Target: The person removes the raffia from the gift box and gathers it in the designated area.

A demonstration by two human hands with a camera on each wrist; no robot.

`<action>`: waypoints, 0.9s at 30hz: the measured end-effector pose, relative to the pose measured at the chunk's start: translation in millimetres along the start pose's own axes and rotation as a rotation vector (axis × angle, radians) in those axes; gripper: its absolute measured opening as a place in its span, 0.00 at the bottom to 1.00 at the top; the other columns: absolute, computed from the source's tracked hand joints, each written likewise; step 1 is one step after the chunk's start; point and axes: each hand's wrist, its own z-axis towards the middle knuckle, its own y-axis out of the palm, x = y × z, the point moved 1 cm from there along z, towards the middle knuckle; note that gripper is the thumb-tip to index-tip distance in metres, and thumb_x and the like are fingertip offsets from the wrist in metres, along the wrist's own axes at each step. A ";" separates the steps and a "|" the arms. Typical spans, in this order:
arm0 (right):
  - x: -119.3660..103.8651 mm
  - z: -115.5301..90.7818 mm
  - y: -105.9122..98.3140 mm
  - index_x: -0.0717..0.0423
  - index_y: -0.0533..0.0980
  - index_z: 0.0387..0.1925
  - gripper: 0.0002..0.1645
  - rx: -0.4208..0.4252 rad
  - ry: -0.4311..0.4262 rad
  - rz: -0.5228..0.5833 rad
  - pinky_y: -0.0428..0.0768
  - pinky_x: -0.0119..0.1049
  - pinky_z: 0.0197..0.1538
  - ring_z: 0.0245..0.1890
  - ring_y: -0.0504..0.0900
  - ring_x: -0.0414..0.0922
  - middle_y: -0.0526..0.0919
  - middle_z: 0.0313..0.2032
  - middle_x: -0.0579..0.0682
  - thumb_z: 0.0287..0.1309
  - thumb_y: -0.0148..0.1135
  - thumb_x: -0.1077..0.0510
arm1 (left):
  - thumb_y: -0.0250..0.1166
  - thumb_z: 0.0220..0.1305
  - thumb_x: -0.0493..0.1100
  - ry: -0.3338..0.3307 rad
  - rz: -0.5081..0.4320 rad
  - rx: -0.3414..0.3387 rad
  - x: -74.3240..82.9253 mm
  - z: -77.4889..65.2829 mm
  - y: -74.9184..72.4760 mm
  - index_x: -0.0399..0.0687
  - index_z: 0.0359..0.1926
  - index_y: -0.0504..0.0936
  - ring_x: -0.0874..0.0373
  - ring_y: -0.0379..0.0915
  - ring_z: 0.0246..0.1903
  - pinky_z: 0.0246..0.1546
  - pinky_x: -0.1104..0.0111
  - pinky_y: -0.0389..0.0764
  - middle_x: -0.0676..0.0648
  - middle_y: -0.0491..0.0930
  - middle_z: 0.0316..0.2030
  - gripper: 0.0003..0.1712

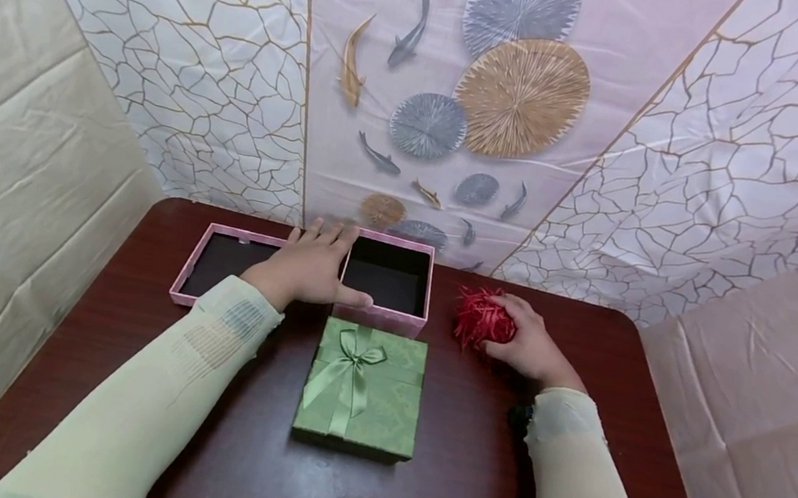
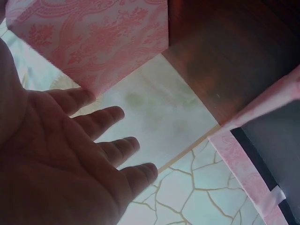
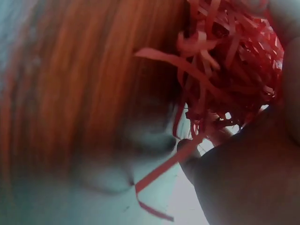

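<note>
My left hand (image 1: 312, 265) is at the left side of an uncovered pink box (image 1: 389, 320), fingers spread and straight, thumb along its front rim. In the left wrist view the fingers (image 2: 108, 119) reach beside the box's patterned pink wall (image 2: 89, 42). The box's dark inside shows in the head view. My right hand (image 1: 526, 341), right of the box, grips a clump of red shredded paper (image 1: 482, 319). Loose strips stick out of the clump (image 3: 229, 65) in the right wrist view, past the thumb. One long strip dangles below.
A green gift box (image 1: 379, 398) with a ribbon bow sits in front of the pink box. Left of my left hand lies a pink box lid (image 1: 191, 260), dark inside facing up. A patterned cloth (image 1: 408, 183) hangs behind the dark wooden table (image 1: 233, 471).
</note>
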 end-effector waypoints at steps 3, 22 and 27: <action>-2.9 -1.3 -1.2 0.46 0.66 0.86 0.56 -0.005 0.010 0.003 0.69 0.79 0.77 0.84 0.54 0.76 0.56 0.88 0.64 0.62 0.84 0.49 | 0.66 0.59 0.89 -0.007 0.003 -0.015 0.5 -0.3 -1.5 0.52 0.94 0.41 0.29 0.31 0.91 0.87 0.30 0.42 0.38 0.43 0.92 0.80; -11.8 -6.5 -11.1 0.37 0.60 0.89 0.61 -0.004 0.000 0.080 0.72 0.75 0.77 0.83 0.61 0.73 0.44 0.92 0.59 0.63 0.85 0.43 | 0.65 0.66 0.85 0.070 -0.056 0.007 -3.4 -0.4 0.3 0.47 0.93 0.40 0.29 0.29 0.91 0.87 0.29 0.39 0.36 0.39 0.92 0.76; -15.0 -8.6 -12.2 0.35 0.61 0.89 0.61 0.002 0.001 0.083 0.72 0.74 0.78 0.84 0.60 0.72 0.44 0.92 0.60 0.62 0.86 0.43 | 0.64 0.68 0.85 0.093 -0.073 0.066 -2.5 -10.0 -4.3 0.47 0.93 0.41 0.31 0.27 0.91 0.88 0.30 0.37 0.38 0.36 0.93 0.74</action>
